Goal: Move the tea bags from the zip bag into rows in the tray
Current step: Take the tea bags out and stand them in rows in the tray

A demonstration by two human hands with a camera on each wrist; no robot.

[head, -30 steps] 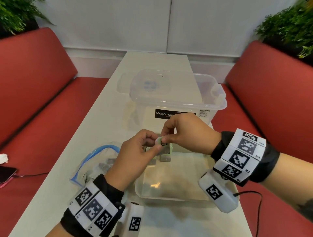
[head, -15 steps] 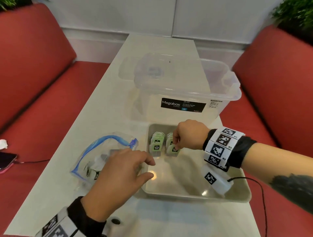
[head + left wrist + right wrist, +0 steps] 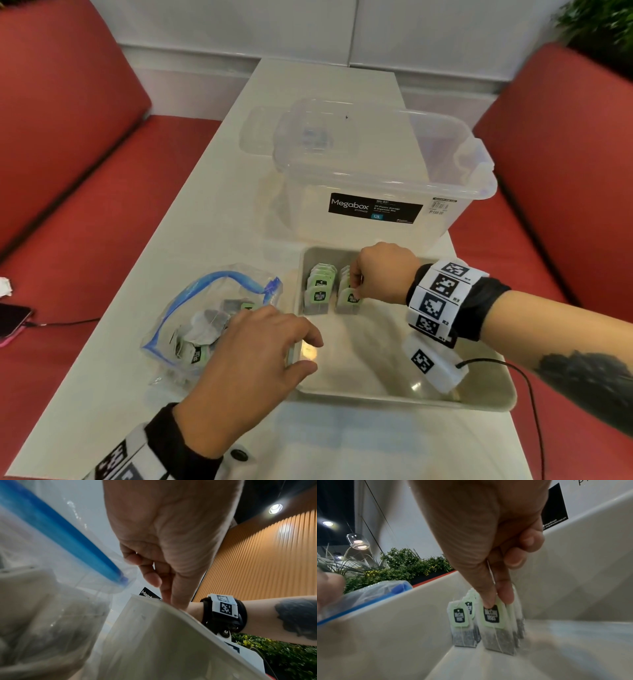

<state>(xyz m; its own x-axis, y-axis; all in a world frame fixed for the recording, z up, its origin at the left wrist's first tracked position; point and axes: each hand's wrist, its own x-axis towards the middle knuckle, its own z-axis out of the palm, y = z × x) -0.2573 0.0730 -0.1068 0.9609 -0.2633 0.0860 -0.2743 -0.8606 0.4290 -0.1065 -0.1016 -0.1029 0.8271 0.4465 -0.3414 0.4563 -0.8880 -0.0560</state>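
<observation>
Green-tagged tea bag (image 3: 493, 616) is standing at the near end of the right row in the tray's (image 3: 394, 397) far-left corner, the right hand (image 3: 380, 274) pinching its top, while the left hand (image 3: 250, 359) is hovering slack-fingered between bag (image 3: 191, 318) and tray.

In the head view the tray (image 3: 404, 399) floor lies bare from centre to lower right. Two rows of tea bags (image 3: 322, 291) fill its upper-left corner, with the right hand (image 3: 380, 272) over them. The box (image 3: 383, 178) blocks the upper side; the left hand (image 3: 250, 363) covers the tray's left rim beside the bag (image 3: 191, 308).
</observation>
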